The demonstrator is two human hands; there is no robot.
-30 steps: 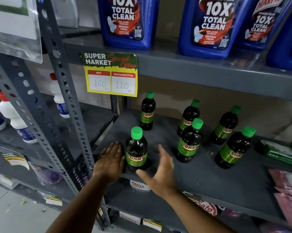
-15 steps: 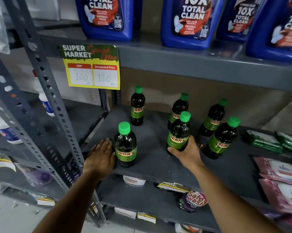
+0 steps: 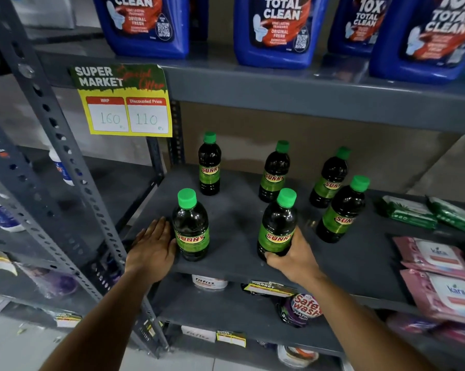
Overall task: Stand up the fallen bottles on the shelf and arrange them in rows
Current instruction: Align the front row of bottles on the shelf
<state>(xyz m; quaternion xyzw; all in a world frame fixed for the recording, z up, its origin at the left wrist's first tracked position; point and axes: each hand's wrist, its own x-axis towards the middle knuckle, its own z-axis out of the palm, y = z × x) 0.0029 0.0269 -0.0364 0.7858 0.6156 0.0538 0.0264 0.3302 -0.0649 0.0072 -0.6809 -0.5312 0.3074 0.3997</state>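
Note:
Several dark Sunny bottles with green caps stand upright on the grey shelf (image 3: 234, 210). My right hand (image 3: 295, 257) grips the base of the front middle bottle (image 3: 278, 223) near the shelf's front edge. To its left, my left hand (image 3: 153, 245) lies flat, fingers together, against the side of the front left bottle (image 3: 190, 226). Another bottle (image 3: 342, 211) stands at the front right. Three stand further back: a left one (image 3: 209, 164), a middle one (image 3: 274, 172) and a right one (image 3: 330, 178).
Green packets (image 3: 408, 211) and pink wipe packs (image 3: 437, 261) lie on the shelf's right side. Blue Total Clean jugs (image 3: 276, 28) fill the shelf above; a yellow price tag (image 3: 124, 103) hangs from it. A perforated steel upright (image 3: 65, 156) stands at left. Lower shelves hold small goods.
My right hand moved from beside the front left bottle to the front middle bottle, gripped it, and drew it toward the front edge. The left hand stayed against the front left bottle.

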